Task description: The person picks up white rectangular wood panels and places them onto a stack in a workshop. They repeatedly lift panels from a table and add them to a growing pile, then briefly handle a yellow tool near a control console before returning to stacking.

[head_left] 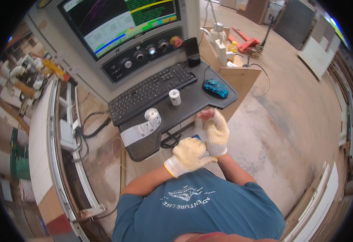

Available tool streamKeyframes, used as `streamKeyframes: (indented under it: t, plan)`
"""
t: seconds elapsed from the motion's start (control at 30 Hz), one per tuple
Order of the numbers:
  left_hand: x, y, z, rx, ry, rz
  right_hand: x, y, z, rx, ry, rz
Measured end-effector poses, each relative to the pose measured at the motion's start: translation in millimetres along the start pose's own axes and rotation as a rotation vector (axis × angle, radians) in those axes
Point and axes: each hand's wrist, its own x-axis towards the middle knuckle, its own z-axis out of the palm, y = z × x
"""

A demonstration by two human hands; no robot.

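Note:
Both my hands wear cream knitted work gloves with yellow-edged cuffs, close together in front of my chest. My left hand [189, 155] is closed at my right wrist, its thumb lying across the cuff of the right glove [217, 150]; its other fingertips are hidden. My right hand [217, 131] is raised near the front edge of the black keyboard shelf [140, 148]. Its fingers are stretched out, holding nothing, and bare fingertips show beyond the glove, slightly blurred. On the shelf stand a small label roll [175, 97] and a partly unrolled label roll [152, 116].
A black keyboard [152, 90], a blue-patterned mouse [215, 88] and a leaning phone [192, 52] are on the shelf. Above is a control panel with a red knob [176, 41] and a screen [120, 22]. A machine rail [57, 149] runs left; a red pallet jack [247, 42] stands behind.

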Motion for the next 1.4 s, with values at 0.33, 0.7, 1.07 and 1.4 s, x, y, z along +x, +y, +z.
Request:
streamKeyframes:
  t: [0.33, 0.7, 1.07, 1.4]
  plan:
    - [31, 11, 58, -0.023, -0.038, 0.276, 52, -17, -35, -0.049, -0.438, 0.201]
    - [11, -12, 42, 0.095, 0.121, -0.007, 82, 7, -8, -0.54, -0.505, 0.014]
    - [-102, -62, -33, 0.163, 0.484, -0.104, 175, 41, 14, -0.564, -0.218, -0.101]
    - [-117, -74, -27, 0.141, 0.597, 0.015, 312, 155, -15, -1.313, -0.154, -0.053]
